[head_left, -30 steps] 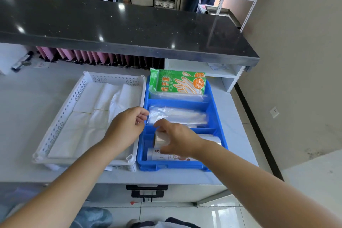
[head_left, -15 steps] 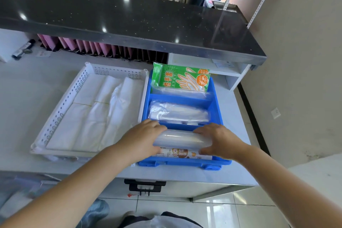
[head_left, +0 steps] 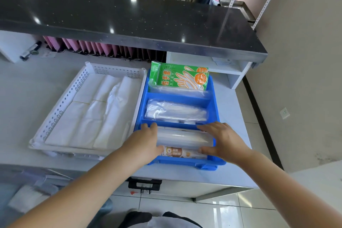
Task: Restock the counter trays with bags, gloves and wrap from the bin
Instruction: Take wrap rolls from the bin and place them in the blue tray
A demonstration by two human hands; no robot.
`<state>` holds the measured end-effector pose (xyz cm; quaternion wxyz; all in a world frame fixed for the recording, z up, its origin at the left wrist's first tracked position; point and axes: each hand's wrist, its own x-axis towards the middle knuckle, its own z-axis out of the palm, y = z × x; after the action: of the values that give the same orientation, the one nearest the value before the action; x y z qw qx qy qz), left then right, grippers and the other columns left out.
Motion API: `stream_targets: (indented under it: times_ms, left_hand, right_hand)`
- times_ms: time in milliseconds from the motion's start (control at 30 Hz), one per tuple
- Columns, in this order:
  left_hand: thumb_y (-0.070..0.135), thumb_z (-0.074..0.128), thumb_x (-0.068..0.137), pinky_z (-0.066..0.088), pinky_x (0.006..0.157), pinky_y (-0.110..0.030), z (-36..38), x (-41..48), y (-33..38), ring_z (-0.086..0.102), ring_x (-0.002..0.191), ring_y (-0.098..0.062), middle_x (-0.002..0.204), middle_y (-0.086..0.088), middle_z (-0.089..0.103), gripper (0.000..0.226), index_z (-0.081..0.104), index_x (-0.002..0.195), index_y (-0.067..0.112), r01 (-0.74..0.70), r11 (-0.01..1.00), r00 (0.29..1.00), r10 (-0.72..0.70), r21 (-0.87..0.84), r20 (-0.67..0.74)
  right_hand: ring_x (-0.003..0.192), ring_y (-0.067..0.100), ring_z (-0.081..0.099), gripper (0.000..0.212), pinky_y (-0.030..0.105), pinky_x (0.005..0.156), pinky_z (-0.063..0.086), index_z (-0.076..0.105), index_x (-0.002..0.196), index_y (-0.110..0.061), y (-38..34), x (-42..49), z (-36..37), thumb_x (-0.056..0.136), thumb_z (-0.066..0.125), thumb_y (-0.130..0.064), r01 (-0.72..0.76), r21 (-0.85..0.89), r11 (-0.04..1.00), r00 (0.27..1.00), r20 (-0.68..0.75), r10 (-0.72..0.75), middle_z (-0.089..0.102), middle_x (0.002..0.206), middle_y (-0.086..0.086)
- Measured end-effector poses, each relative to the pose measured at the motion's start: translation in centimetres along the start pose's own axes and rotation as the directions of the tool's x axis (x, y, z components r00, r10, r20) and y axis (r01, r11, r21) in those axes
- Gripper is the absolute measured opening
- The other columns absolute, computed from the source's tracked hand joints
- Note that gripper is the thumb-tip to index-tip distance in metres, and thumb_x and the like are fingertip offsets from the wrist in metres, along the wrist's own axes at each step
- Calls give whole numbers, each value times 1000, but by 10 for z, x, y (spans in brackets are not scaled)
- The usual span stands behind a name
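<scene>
A blue divided tray [head_left: 212, 98] sits on the white counter. Its near compartment holds a clear roll of wrap [head_left: 183, 138] lying crosswise above a boxed roll [head_left: 182, 153]. My left hand [head_left: 146, 140] grips the roll's left end and my right hand [head_left: 220, 140] grips its right end. The middle compartment holds a clear pack of plastic [head_left: 175, 112]. Green glove packs [head_left: 178, 77] stand in the far compartment. To the left, a white perforated tray [head_left: 61, 102] holds flat white bags [head_left: 92, 114].
A black raised countertop [head_left: 129, 18] overhangs the back of the counter, with pink folders [head_left: 96, 48] beneath it. A marker [head_left: 30, 51] lies at far left. A bin with clear packs [head_left: 33, 189] sits low left. The counter's edge and tiled floor [head_left: 185, 207] lie below.
My right hand turned the wrap roll from upright to lying crosswise, my left hand came off the white tray onto its left end, and both hands lowered it into the near compartment.
</scene>
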<state>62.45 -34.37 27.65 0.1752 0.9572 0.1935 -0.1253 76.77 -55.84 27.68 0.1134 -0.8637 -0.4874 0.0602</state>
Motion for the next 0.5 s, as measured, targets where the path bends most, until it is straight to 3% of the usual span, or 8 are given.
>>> stream_targets:
  times_ms: [100, 233, 367, 500]
  left_hand:
    - [37, 58, 83, 37, 64, -30, 4, 0, 6, 50, 82, -24, 117, -11, 45, 51, 37, 121, 12, 68, 997, 997, -70, -44, -39]
    - [30, 59, 82, 46, 76, -33, 14, -4, 0, 56, 98, -26, 118, -9, 52, 53, 38, 128, 15, 103, 979, 982, -128, -178, -138]
    - [26, 58, 83, 45, 87, -35, 24, -7, -1, 52, 113, -24, 133, -4, 50, 65, 29, 141, 23, 126, 961, 965, -177, -247, -196]
    - [23, 56, 87, 44, 86, -32, 29, -15, -1, 54, 111, -24, 132, -4, 51, 66, 24, 145, 25, 102, 952, 956, -174, -290, -236]
  right_hand:
    - [100, 28, 61, 64, 36, 89, 43, 60, 121, -13, 5, -3, 3, 68, 78, -44, 45, 22, 999, 998, -37, -44, 68, 111, 8]
    - [88, 32, 66, 54, 38, 80, 49, 65, 111, -8, 8, -1, 7, 66, 83, -33, 143, 47, 989, 986, -99, -138, 71, 98, 11]
    - [92, 30, 64, 56, 38, 82, 49, 64, 116, -13, 0, 10, 8, 68, 80, -38, 230, 42, 972, 970, -96, -225, 70, 101, 8]
    - [91, 33, 64, 55, 42, 81, 50, 64, 115, -11, -19, 26, 7, 68, 80, -35, 332, -25, 943, 940, -76, -333, 70, 102, 12]
